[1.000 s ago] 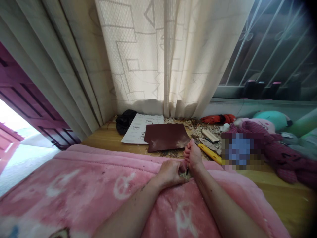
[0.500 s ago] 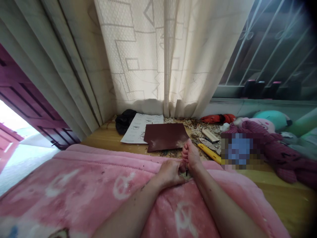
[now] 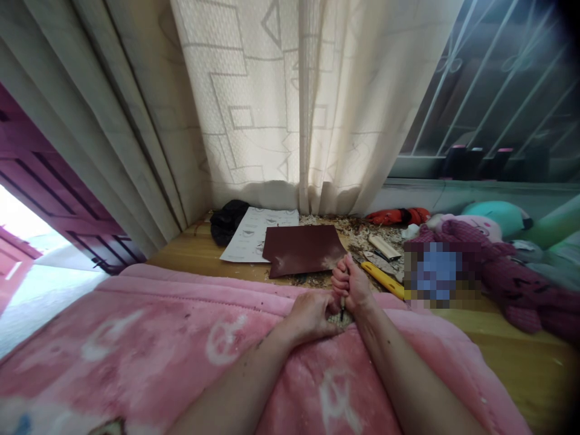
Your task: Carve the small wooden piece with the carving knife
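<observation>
My right hand (image 3: 351, 283) is closed in a fist around a thin tool (image 3: 343, 309), whose dark tip points down. Under that tip lies a small pale, bumpy piece (image 3: 339, 320), partly covered by my fingers. My left hand (image 3: 312, 314) grips this piece from the left, its thumb along the near edge. Both hands are close together over the pink blanket (image 3: 181, 326). Just beyond them a dark brown sheet (image 3: 303, 248) overlaps a white printed sheet (image 3: 244, 238).
Shavings (image 3: 357, 226) cover part of the wooden surface (image 3: 181, 251). A yellow-handled tool (image 3: 383, 279) and a pale block (image 3: 384, 246) are right of the sheets. A black bundle (image 3: 229, 220) lies far left; red cloth (image 3: 399, 216) and plush toys (image 3: 516, 281) are at the right.
My right hand has shifted and tilted slightly, and more of the tool's dark tip shows below it. My left hand stays nearly in place.
</observation>
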Available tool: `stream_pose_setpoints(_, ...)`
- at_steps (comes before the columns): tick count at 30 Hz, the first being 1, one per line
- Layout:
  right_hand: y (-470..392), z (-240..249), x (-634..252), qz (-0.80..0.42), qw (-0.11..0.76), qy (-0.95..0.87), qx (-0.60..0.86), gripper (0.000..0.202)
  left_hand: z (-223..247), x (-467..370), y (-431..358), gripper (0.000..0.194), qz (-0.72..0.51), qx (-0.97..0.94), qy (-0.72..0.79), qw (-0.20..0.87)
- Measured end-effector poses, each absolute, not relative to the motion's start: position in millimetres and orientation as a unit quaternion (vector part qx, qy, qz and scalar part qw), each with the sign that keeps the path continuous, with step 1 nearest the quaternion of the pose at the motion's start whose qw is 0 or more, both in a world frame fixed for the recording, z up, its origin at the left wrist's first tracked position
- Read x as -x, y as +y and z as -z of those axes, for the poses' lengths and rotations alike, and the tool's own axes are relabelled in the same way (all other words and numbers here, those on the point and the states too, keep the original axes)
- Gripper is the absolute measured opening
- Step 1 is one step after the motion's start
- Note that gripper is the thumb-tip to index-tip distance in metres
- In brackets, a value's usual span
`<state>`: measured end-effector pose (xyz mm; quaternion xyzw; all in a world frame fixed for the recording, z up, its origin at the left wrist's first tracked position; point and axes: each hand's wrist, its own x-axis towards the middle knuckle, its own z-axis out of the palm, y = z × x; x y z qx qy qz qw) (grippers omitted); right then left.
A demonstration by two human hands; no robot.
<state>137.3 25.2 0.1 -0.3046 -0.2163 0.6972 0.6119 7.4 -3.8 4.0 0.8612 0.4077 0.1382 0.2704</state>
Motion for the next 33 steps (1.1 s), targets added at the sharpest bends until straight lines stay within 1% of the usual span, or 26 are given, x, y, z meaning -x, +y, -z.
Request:
stream_pose_setpoints(4,23,-1,-144,-0.754,0.566,-0.237,0.234,0.042,-5,-6,-4,0.021,-0.151,-0.857,0.4,0.288)
stream_pose_setpoints(6,23,0,-146,-0.761,0.565,-0.234,0.219,0.04,-6,-5,-4,0.02,-0.147,-0.855,0.402,0.291)
stream_pose_setpoints(13,22,0,-148,-0.696,0.639,-0.21,0.253,0.039,-4,-6,-4,0.023,-0.158,-0.852,0.401,0.296)
stream_pose_setpoints(22,21,-5,-149,-0.623,0.706,-0.175,0.287,0.039,3,-5,-3,0.03,-0.159,-0.833,0.428,0.313)
stream_pose_setpoints(28,22,-3,-148,-0.598,0.724,-0.164,0.302,0.042,2,-5,-4,0.027,-0.165,-0.835,0.426,0.307)
stream_pose_setpoints(33,21,-4,-147,-0.578,0.732,-0.165,0.32,0.042,-1,-4,-4,0.031,-0.157,-0.832,0.433,0.308)
